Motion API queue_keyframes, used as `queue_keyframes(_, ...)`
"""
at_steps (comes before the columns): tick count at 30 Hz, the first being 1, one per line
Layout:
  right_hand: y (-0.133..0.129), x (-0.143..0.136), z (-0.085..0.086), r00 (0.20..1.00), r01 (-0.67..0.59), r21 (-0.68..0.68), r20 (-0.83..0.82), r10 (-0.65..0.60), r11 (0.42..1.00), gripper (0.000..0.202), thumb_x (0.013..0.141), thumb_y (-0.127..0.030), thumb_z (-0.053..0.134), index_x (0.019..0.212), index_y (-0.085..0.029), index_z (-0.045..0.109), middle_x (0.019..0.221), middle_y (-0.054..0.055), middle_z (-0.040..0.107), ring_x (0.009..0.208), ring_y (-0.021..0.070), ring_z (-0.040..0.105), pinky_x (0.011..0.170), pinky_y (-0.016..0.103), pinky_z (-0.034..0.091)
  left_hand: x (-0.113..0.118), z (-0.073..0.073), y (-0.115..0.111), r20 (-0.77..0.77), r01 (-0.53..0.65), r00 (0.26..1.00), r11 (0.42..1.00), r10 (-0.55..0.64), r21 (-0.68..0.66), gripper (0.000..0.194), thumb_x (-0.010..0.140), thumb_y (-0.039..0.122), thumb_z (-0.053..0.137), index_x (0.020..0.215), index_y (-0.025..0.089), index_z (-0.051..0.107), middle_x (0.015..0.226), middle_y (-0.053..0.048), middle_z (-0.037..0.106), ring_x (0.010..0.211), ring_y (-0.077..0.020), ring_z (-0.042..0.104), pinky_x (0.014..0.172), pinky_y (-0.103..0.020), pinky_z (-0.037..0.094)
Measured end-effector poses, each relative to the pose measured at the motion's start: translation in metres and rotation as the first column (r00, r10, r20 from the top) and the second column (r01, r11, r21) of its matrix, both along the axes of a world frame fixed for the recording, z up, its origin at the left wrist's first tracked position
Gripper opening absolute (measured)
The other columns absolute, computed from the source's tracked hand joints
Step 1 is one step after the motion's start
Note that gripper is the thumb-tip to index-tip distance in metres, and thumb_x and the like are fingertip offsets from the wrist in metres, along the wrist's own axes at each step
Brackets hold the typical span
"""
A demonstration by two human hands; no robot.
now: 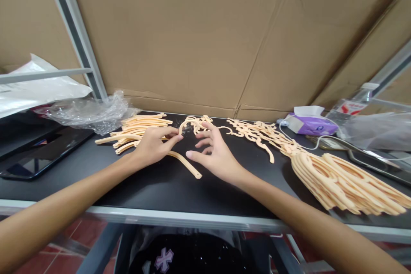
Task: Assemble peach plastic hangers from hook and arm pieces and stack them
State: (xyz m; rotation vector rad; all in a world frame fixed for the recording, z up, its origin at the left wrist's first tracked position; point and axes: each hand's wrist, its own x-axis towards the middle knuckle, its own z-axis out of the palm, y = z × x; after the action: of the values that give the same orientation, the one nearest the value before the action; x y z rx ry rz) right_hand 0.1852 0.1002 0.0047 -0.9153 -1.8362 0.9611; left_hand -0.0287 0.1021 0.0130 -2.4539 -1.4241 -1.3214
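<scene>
My left hand (157, 145) pinches the end of a small curved cream hook (185, 123) between thumb and fingers. Just right of it, my right hand (213, 150) has its fingers apart and holds nothing. A long cream arm piece (189, 167) lies on the black table, its inner end near my left fingertips. Behind my left hand lies a pile of similar arm pieces (144, 124). Beyond my hands is a small heap of hooks (204, 119). Several joined cream pieces (253, 132) spread to the right of my right hand.
A stack of cream hangers (340, 184) is at the right. Behind it are a purple tissue pack (313, 123), a white cable and a bottle (353, 102). Clear plastic wrap (96, 111) and a black glossy device (45, 154) lie left. Cardboard (180, 38) stands behind the table.
</scene>
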Motion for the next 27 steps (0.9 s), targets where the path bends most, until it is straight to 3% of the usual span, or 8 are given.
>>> queue_keyframes(3,-0.003,0.002,0.0,0.982,-0.08,0.011,0.173,0.077,0.997,0.075,0.074,-0.039,0.078,0.138,-0.024,0.041,0.103,0.005,0.065,0.092,0.0202,0.062,0.081,0.039,0.051,0.002,0.004,-0.003,0.042,0.018,0.999,1.0,-0.017,-0.01,0.022,0.089,0.035,0.062,0.085,0.017,0.074,0.078,-0.001,0.076,0.069,-0.0147,0.069,0.066,-0.023,0.05)
queue_keyframes(5,-0.007,0.002,0.001,0.925,-0.181,0.139,0.359,0.121,0.973,0.05,0.079,-0.037,0.076,0.124,-0.023,0.058,0.097,0.004,0.067,0.093,0.0212,0.061,0.084,0.04,0.049,0.002,0.006,-0.005,0.087,0.019,0.996,1.0,-0.017,-0.023,0.023,0.089,0.036,0.062,0.083,0.016,0.072,0.077,-0.002,0.075,0.068,-0.0146,0.068,0.066,-0.023,0.05)
queue_keyframes(8,-0.013,0.002,0.004,0.812,-0.322,0.369,0.581,0.054,0.872,0.017,0.09,-0.032,0.065,0.101,-0.022,0.073,0.097,0.006,0.069,0.094,0.0219,0.058,0.086,0.04,0.046,0.003,0.009,-0.006,0.156,0.021,0.988,0.997,-0.008,-0.08,0.025,0.089,0.038,0.061,0.083,0.016,0.07,0.078,-0.003,0.074,0.069,-0.0151,0.068,0.067,-0.024,0.052)
queue_keyframes(11,-0.008,0.008,0.011,0.735,-0.382,0.455,0.677,-0.034,0.805,0.018,0.093,-0.027,0.06,0.089,-0.019,0.075,0.093,0.008,0.069,0.09,0.0217,0.056,0.082,0.039,0.045,0.005,0.012,-0.007,0.207,0.045,0.978,0.985,-0.01,-0.164,0.028,0.09,0.041,0.059,0.083,0.016,0.069,0.078,-0.003,0.073,0.068,-0.0147,0.067,0.063,-0.023,0.053)
queue_keyframes(16,0.013,0.024,0.016,0.716,-0.274,0.513,0.674,-0.184,0.814,0.029,0.089,-0.031,0.066,0.062,-0.019,0.064,0.073,0.008,0.063,0.083,0.0228,0.054,0.073,0.037,0.043,0.006,0.013,-0.006,0.261,0.162,0.961,0.95,-0.09,-0.268,0.027,0.091,0.041,0.057,0.085,0.015,0.064,0.077,-0.004,0.071,0.068,-0.0157,0.068,0.066,-0.027,0.057)
queue_keyframes(20,0.019,0.026,0.009,0.761,-0.268,0.508,0.633,-0.144,0.818,0.013,0.089,-0.03,0.067,0.091,-0.018,0.07,0.089,0.009,0.066,0.093,0.0235,0.056,0.079,0.037,0.045,0.005,0.009,-0.004,0.294,0.216,0.948,0.922,-0.12,-0.322,0.024,0.088,0.039,0.062,0.092,0.016,0.063,0.081,-0.004,0.072,0.07,-0.018,0.071,0.07,-0.031,0.058)
queue_keyframes(22,0.018,0.023,0.005,0.777,-0.314,0.51,0.623,-0.092,0.801,0.022,0.093,-0.029,0.062,0.11,-0.017,0.069,0.102,0.011,0.067,0.1,0.0239,0.056,0.087,0.039,0.046,0.005,0.007,-0.003,0.299,0.231,0.945,0.913,-0.129,-0.336,0.023,0.087,0.039,0.063,0.091,0.016,0.063,0.082,-0.005,0.072,0.072,-0.0187,0.071,0.071,-0.031,0.058)
queue_keyframes(27,0.016,0.016,0.001,0.78,-0.362,0.502,0.624,-0.04,0.785,0.021,0.098,-0.026,0.053,0.101,-0.019,0.072,0.096,0.01,0.067,0.096,0.0222,0.056,0.087,0.039,0.047,0.004,0.008,-0.003,0.165,0.151,0.98,0.949,-0.108,-0.278,0.027,0.089,0.041,0.059,0.09,0.017,0.071,0.091,-0.006,0.076,0.085,-0.0217,0.071,0.077,-0.032,0.056)
